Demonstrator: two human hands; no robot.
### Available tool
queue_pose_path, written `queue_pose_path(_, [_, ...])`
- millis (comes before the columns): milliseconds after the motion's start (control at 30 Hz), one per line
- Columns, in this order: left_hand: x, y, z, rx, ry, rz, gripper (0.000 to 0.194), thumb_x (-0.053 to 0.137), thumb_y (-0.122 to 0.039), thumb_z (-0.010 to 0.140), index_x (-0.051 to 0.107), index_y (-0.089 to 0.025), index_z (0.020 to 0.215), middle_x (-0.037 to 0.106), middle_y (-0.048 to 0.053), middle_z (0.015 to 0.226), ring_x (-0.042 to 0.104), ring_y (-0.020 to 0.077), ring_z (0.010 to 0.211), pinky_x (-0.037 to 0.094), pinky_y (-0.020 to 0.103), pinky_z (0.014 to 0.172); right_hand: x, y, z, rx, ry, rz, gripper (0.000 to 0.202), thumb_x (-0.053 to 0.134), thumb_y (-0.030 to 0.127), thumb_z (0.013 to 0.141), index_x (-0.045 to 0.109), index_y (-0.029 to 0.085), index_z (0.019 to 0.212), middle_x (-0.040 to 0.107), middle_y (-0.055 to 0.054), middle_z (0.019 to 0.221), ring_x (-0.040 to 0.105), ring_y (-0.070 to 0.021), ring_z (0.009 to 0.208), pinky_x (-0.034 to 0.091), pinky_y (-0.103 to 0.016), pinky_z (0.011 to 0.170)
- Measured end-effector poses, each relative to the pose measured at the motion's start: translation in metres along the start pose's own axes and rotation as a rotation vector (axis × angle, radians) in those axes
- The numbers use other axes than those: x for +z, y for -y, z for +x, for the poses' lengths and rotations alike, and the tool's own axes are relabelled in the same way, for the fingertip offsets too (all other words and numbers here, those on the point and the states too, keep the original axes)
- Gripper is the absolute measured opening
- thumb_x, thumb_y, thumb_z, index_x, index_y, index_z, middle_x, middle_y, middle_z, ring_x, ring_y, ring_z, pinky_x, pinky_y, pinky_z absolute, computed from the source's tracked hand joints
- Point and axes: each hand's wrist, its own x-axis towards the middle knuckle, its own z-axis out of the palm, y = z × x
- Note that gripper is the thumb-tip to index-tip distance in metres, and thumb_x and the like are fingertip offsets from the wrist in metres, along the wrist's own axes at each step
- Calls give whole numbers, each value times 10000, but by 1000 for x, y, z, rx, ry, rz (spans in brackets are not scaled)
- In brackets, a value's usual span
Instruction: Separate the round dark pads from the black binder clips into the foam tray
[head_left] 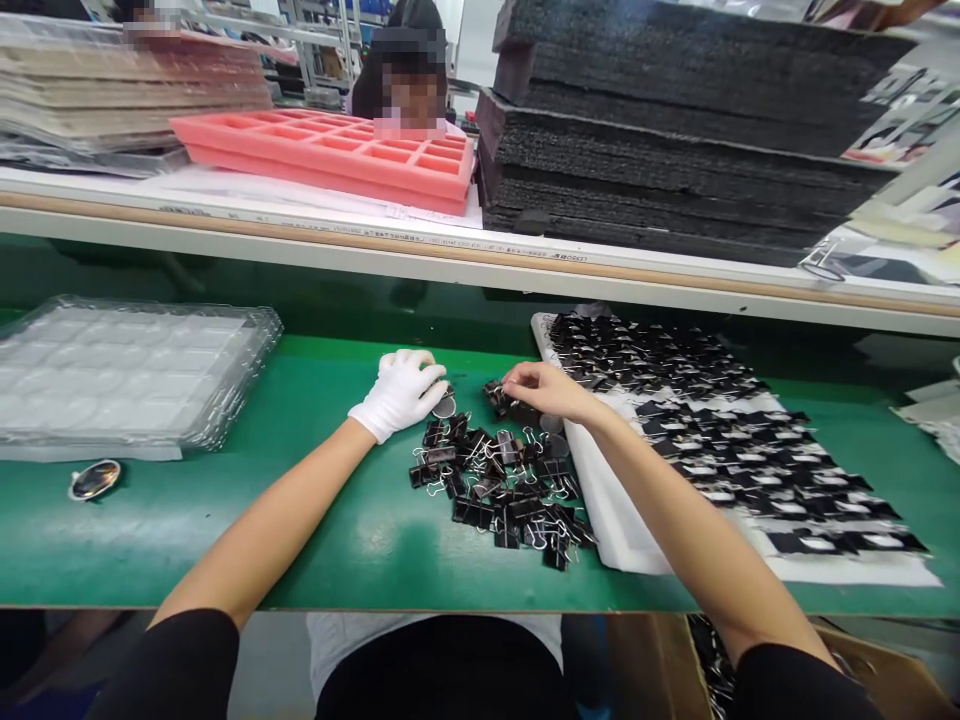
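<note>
My left hand (405, 392), in a white glove, is curled at the back of the loose pile, its thumb and fingers around a small round grey piece (444, 404) with a pale rim. My right hand (547, 388) is bare and pinches a black binder clip (496, 397) at its fingertips, a short way to the right of the glove. In front of both hands lies a heap of black binder clips (495, 470) with wire handles. Another round grey piece (552, 424) lies below my right wrist.
On the right, rows of clipped pieces (720, 440) cover a white sheeted board (622, 530). Clear plastic trays (127, 370) and an oval shiny piece (94, 480) lie left. The raised shelf carries a pink foam tray (330, 165) and black foam stacks (675, 150). A person (405, 70) is beyond.
</note>
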Motion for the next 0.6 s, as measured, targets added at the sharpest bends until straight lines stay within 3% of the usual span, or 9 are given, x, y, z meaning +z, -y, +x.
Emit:
queue_pose_path(100, [-2,8,-1,62,78,-91,454,419,-476,1043,649,-301,1393,591,111,1490,508,319,1345,382,481,1051,11,-4,5,86,-178,-42,251,649,466,845,629,229,768,776,-78,1006,702,-225,820,570,-390,801])
queue_pose_path(233, [-4,16,1,152,219,-155,555,467,-558,1016,594,-267,1471,644,107,1411,584,303,1240,429,431,1004,19,1,1,-133,-353,-125,216,616,423,868,616,228,776,658,-146,1373,677,-279,1176,583,-423,900])
queue_pose_path(300, [-4,17,3,156,225,-140,625,494,-613,994,579,-243,1491,657,120,1375,594,314,1209,437,430,986,18,6,-6,-241,-312,-134,212,595,419,896,620,231,802,598,-158,1469,632,-292,1290,577,-455,940])
queue_pose_path(400, [-3,16,4,153,231,-130,647,481,-637,995,571,-242,1500,663,126,1357,601,316,1190,443,422,961,16,9,-16,-279,-136,-154,222,610,410,899,611,236,762,676,-161,1367,661,-304,1256,532,-517,1023])
queue_pose_path(600, [-1,15,3,147,208,-142,572,425,-563,1033,596,-242,1474,672,122,1348,603,312,1197,446,426,951,24,3,-30,-148,-274,227,370,671,541,886,523,243,725,665,-153,1423,625,-312,1326,454,-531,1117])
